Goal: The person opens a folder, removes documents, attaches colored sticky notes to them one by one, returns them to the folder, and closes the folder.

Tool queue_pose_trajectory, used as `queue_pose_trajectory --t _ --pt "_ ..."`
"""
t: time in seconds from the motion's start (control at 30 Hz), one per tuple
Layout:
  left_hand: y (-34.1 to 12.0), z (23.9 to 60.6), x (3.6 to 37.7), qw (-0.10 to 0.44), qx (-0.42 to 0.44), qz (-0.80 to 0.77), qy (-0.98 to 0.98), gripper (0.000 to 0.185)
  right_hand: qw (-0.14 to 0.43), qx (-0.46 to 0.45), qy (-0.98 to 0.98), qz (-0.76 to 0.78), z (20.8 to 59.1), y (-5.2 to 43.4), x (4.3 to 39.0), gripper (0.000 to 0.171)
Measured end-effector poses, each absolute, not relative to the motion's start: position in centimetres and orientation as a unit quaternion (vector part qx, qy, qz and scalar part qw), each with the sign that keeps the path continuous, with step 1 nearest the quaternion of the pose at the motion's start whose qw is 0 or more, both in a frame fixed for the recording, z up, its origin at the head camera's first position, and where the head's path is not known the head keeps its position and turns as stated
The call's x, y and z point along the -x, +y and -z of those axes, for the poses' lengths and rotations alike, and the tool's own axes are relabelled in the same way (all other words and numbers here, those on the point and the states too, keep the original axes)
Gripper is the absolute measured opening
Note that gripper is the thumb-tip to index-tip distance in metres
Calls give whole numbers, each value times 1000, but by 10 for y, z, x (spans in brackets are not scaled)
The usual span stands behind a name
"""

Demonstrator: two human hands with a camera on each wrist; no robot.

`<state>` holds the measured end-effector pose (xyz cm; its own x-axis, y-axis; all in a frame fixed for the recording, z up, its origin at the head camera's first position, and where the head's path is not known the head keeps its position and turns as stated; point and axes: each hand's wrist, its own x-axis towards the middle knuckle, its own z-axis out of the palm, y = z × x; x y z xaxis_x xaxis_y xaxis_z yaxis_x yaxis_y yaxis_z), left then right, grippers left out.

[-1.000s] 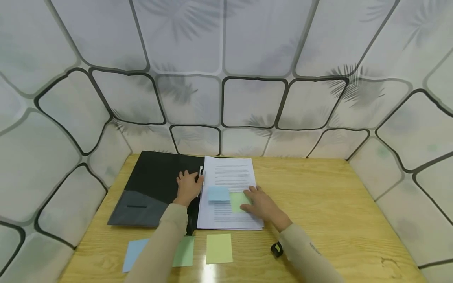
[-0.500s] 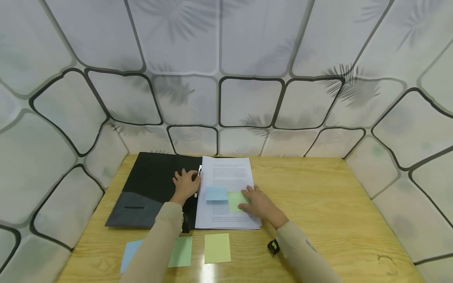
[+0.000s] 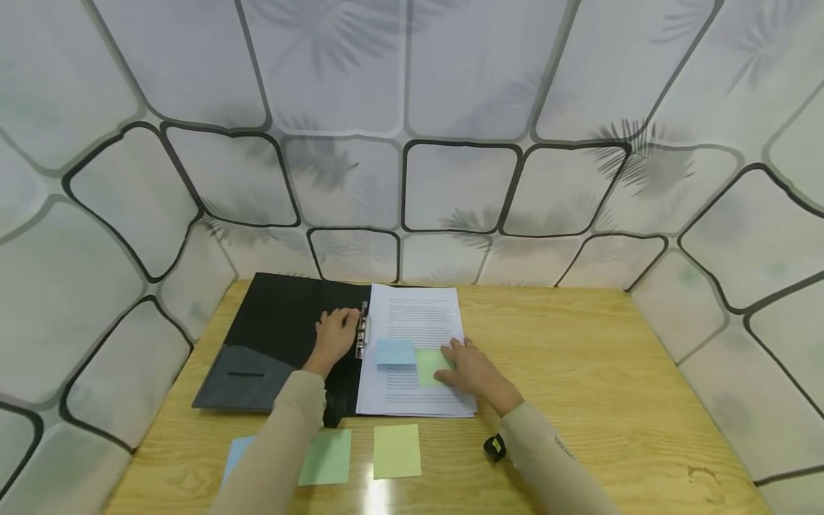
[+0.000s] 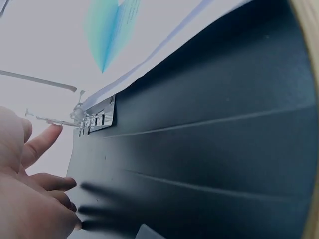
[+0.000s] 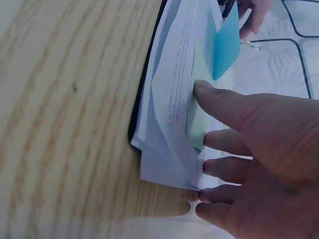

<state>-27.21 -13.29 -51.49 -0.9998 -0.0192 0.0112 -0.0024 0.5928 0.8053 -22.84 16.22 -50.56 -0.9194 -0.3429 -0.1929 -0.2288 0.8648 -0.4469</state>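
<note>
An open black folder (image 3: 277,336) lies at the table's back left, with a stack of printed paper (image 3: 418,315) on its right half. A blue sticky note (image 3: 395,351) and a green sticky note (image 3: 428,365) sit on the top sheet. My left hand (image 3: 336,332) rests on the folder's spine, its forefinger (image 4: 42,139) straight and touching the metal clip (image 4: 94,119). My right hand (image 3: 473,372) lies flat on the paper's right edge. Its straight thumb (image 5: 224,102) presses the green note (image 5: 198,124), just below the blue note (image 5: 227,45).
Three loose sticky notes lie near the front edge of the wooden table (image 3: 579,357): blue (image 3: 233,454), green (image 3: 327,456) and yellow-green (image 3: 397,450). A small black object (image 3: 494,448) sits by my right sleeve. Patterned white walls close in the table on three sides.
My left hand has slid slightly left, uncovering the metal clip at the spine. My right hand stays on the green note.
</note>
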Motion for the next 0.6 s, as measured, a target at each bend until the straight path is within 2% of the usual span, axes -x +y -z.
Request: queue_pose_trajectory --t 0.27,0.6 --pt "-139 517 265 21 -7 433 -901 40 130 155 957 207 503 163 230 64" --pt "-158 516 256 -53 36 381 -922 43 137 154 958 201 507 162 231 65"
